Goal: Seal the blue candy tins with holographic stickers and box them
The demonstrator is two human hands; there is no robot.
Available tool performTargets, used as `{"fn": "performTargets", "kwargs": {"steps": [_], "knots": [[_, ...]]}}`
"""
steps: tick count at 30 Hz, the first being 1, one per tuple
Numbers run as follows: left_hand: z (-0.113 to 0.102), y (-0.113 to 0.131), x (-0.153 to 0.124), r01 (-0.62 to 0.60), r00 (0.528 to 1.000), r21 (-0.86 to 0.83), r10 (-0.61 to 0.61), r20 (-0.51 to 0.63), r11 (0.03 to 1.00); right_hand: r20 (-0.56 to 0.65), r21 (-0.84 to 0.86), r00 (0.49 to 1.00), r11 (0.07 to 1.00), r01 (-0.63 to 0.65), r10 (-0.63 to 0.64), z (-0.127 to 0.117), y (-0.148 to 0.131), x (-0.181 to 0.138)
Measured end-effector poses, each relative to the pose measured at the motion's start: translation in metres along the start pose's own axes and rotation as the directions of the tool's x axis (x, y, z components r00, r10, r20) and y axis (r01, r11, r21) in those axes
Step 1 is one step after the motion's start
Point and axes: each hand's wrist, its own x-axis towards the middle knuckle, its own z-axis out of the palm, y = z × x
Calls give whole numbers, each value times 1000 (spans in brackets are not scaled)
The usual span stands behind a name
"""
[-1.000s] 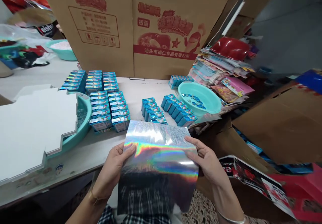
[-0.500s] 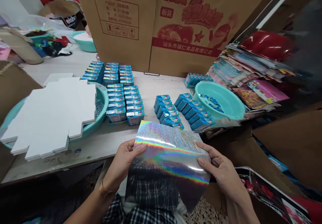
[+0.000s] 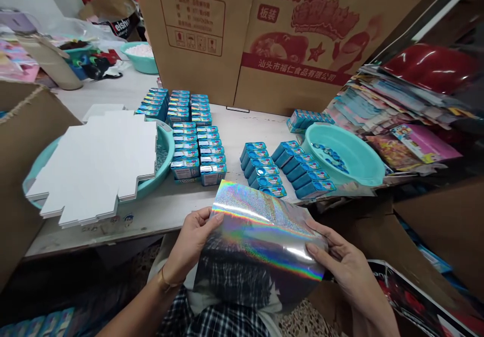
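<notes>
Between my two hands is a shiny holographic sheet (image 3: 260,241), silver with rainbow bands, held over my lap in front of the table edge. My left hand (image 3: 198,238) pinches its left edge, thumb on top. On the right edge, my right hand (image 3: 338,254) grips with thumb above and fingers partly hidden behind. Just beyond the sheet stand small blue boxes (image 3: 264,170) in a short row, with a second row of blue boxes (image 3: 302,168) beside them. More blue boxes (image 3: 185,140) are lined up in several columns further left.
A stack of white die-cut card (image 3: 94,165) lies across a turquoise basin (image 3: 166,150) at left. Another turquoise basin (image 3: 355,150) at right holds small blue round pieces. A large cardboard carton (image 3: 242,39) stands behind. Piled printed packets (image 3: 363,110) sit at far right.
The whole view has shifted, so the table things appear further right. Both hands still hold the holographic sheet, which is slightly more tilted.
</notes>
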Motion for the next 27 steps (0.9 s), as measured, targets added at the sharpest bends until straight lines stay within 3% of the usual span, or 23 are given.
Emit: {"fn": "performTargets", "kwargs": {"steps": [5,13,19,27], "knots": [[0,-1,2,-17,996,-49,12,-84,999,-12,18,1000,1000,-22,23,0,1,-2],[-2,-1,5,-31,994,-53,26,-103,998,-60,63,998,998,-14,18,2,-4,-8],[0,4,2,46,998,-72,-43,41,996,-73,202,997,979,-13,28,5,-4,-12],[3,5,1,78,997,-106,-76,23,991,-104,171,995,985,14,4,8,-8,-14]]}}
